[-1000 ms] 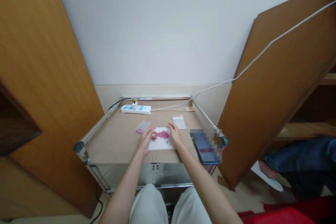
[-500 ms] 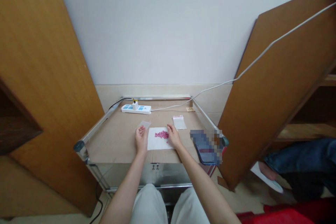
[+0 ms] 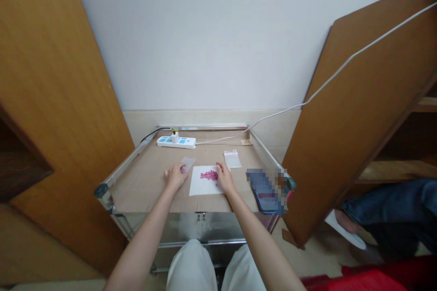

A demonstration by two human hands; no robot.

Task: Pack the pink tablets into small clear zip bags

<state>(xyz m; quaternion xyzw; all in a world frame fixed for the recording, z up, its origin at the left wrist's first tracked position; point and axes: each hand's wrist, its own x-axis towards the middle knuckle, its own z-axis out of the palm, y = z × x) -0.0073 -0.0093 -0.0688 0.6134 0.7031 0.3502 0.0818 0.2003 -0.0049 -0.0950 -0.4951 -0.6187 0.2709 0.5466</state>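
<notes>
The worktop (image 3: pixel 143 187) is covered with a brown, cardboard-like sheet and bordered by metal rails at the sides and rear. A white sheet (image 3: pixel 197 189) lies flat near its front edge, at the middle. The pink beads (image 3: pixel 209 175) form a loose, elongated cluster on the upper part of this sheet; one bead lies apart, just below the cluster's right end.

The left hand (image 3: pixel 175 176) is located left of the white sheet, palm down, with fingers curled over the near-left part of a clear bag (image 3: pixel 189 162). Some pink shows in the bag beside the fingertips. Whether the fingers pinch the bag or only rest on it cannot be determined.

The right hand (image 3: pixel 226 178) is positioned over the right edge of the white sheet, beside the bead cluster. Its fingers are bent, with thumb and index finger close together; whether they pinch anything cannot be determined.

A stack of clear bags (image 3: pixel 232 159) lies beyond the right hand. A phone (image 3: pixel 266 193), partly pixelated, lies at the right front. A white power strip (image 3: pixel 176 142) with one plug inserted lies at the left rear; its white cable (image 3: pixel 273 114) runs rightward and upward.
</notes>
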